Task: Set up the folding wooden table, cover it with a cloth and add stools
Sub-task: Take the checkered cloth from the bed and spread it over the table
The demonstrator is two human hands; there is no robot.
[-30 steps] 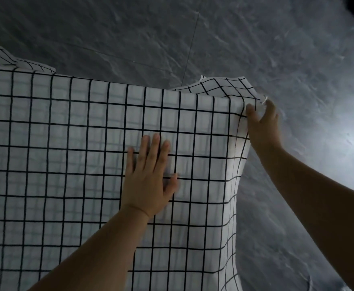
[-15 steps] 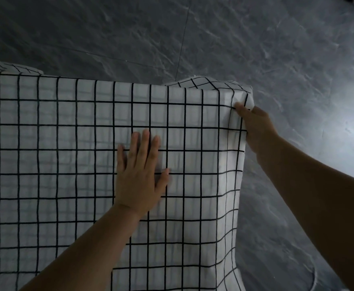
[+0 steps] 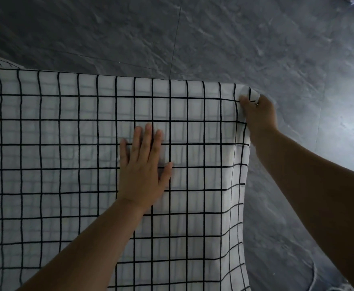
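Pressing flat on cloth (image 3: pixel 66 156) — left hand (image 3: pixel 142 171); right hand (image 3: pixel 258 114) pinching its corner

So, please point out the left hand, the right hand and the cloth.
left hand (image 3: pixel 143 169), head view, back of the hand.
right hand (image 3: pixel 259 114), head view, back of the hand.
cloth (image 3: pixel 66 133), head view, flat top part.

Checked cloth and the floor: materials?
Cloth: looks like thin woven fabric, matte white with a black grid; it creases and drapes over the edge. Floor: seems to be dark grey stone-look tile, slightly glossy, with straight grout lines.
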